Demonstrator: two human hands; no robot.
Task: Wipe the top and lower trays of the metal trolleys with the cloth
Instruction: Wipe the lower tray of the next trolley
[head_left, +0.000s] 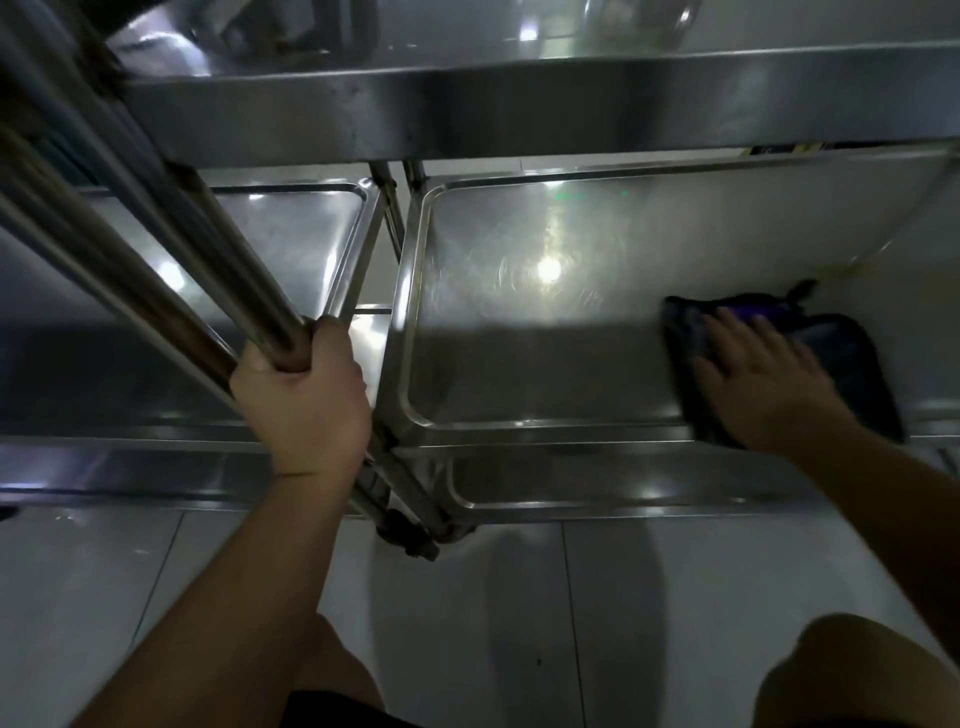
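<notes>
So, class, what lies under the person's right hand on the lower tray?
A dark cloth lies flat under the right hand, on the lower tray. The tray surface beneath the cloth is covered, so its state cannot be seen.

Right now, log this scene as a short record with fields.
Left hand: left hand grips the upright steel trolley post.
Right hand: right hand presses flat on the dark folded cloth.
Cloth location: right side of the shiny steel lower tray.
Neighbour: second steel tray to the left.
Floor: pale tiled floor.
</notes>
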